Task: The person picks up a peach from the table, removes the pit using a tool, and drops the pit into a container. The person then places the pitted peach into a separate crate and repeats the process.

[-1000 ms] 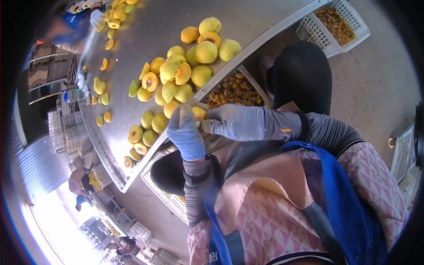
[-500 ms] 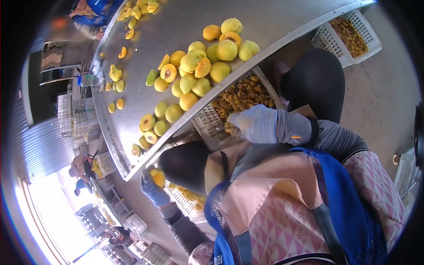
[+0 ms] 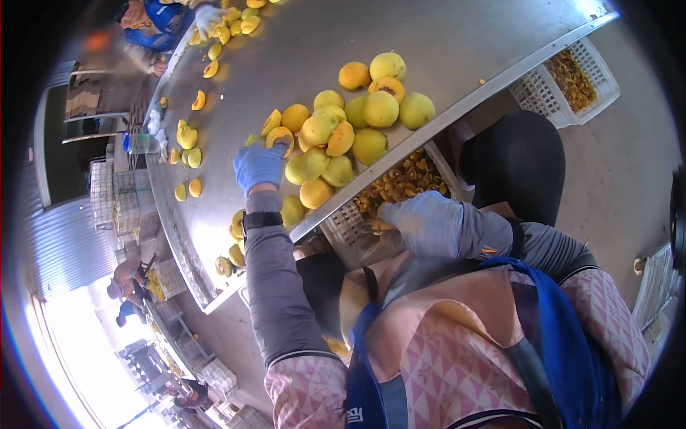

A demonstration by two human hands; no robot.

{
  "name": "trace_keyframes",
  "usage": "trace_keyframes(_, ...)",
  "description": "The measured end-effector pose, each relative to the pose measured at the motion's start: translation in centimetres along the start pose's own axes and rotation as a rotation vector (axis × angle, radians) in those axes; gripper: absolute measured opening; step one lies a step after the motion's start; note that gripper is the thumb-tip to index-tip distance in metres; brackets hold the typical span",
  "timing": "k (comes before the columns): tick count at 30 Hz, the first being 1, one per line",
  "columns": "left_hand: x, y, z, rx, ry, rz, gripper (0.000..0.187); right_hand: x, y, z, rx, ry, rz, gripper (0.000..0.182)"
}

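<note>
My left hand [image 3: 259, 168], in a blue glove, reaches over the metal table with its fingers closed on a cut yellow peach [image 3: 281, 139] at the left side of a pile. Whole and cut peaches [image 3: 319, 129] lie close to its right. My right hand [image 3: 429, 223], gloved and curled, is low in front of my lap, over a white crate [image 3: 344, 229] under the table edge. Brown peach pits [image 3: 404, 179] fill part of that crate. Something small and orange-brown shows at the right fingertips; I cannot tell what it is.
The metal table [image 3: 286, 57] has a raised rim [image 3: 493, 82]. Peach halves [image 3: 189, 136] lie along its far side. Another crate of pits [image 3: 572, 79] stands on the floor at right. A person's gloved hand [image 3: 209, 20] is among fruit at the far left corner.
My left hand has risen from below the table edge, where it held an orange peach piece, to the pile. My right hand stays over the crate. The other person's gloved hand has come into view.
</note>
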State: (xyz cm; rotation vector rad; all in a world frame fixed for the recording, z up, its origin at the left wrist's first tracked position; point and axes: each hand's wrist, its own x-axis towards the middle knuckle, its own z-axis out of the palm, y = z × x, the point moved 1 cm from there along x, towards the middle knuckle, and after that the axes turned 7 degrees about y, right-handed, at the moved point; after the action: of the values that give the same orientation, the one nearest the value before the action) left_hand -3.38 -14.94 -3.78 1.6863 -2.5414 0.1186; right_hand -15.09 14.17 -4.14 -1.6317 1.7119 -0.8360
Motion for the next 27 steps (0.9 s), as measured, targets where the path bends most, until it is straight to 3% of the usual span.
trace_keyframes(1, 0.4, 0.5, 0.7, 0.137, 0.054, 0.017, 0.060, 0.1, 0.0, -0.2, 0.009, 0.008, 0.009, 0.024)
trace_keyframes(5, -0.4, 0.4, 1.8, 0.029, 0.208, 0.115, 0.060, -0.1, 0.0, -0.2, 0.046, 0.095, -0.014, 0.023)
trace_keyframes(7, -1.0, -0.6, 1.2, -0.343, 0.240, -0.062, 0.048, 0.1, -0.4, -0.5, 0.157, 0.226, -0.085, 0.027)
trace_keyframes(8, -1.5, -1.3, 0.7, -0.344, 0.240, -0.058, 0.048, 0.2, -0.4, -0.5, 0.156, 0.230, -0.083, 0.027)
trace_keyframes(10, -3.3, -3.2, -0.6, -1.058, 0.121, -0.108, 0.039, 0.7, -0.4, -0.4, 0.332, 0.322, -0.082, 0.036)
trace_keyframes(14, -11.8, 0.3, -6.5, -1.035, -0.389, -0.127, 0.043, 1.4, -1.8, -0.9, 0.417, 0.434, -0.048, 0.039)
trace_keyframes(18, -17.0, 3.7, -6.5, -1.201, -0.390, 0.030, 0.050, 1.8, -2.1, 1.2, 0.600, 0.507, -0.058, 0.041)
trace_keyframes(20, -18.3, 5.0, -5.6, -2.031, -0.467, -0.380, 0.057, 1.8, -2.1, 2.2, 0.600, 0.577, -0.106, 0.039)
trace_keyframes(21, -18.4, 4.1, -3.7, -2.043, -0.414, -0.265, 0.070, 1.7, -2.1, 2.2, 0.600, 0.577, -0.109, 0.039)
trace_keyframes(22, -18.8, 4.1, -3.1, -2.043, -0.414, -0.265, 0.070, 1.6, -2.1, 2.1, 0.637, 0.565, -0.109, 0.038)
trace_keyframes(24, -19.6, 4.5, -2.4, -2.189, -0.400, -0.323, 0.065, 1.1, -2.1, 1.9, 0.674, 0.552, -0.107, 0.037)
trace_keyframes(25, -19.6, 4.3, -2.4, -2.242, -0.462, -0.450, 0.058, 0.7, -2.3, 1.3, 0.567, 0.555, -0.115, 0.035)
trace_keyframes(27, -19.7, 4.4, -3.2, -2.136, -0.413, -0.510, 0.057, 0.6, -2.3, 1.1, 0.466, 0.552, -0.123, 0.034)
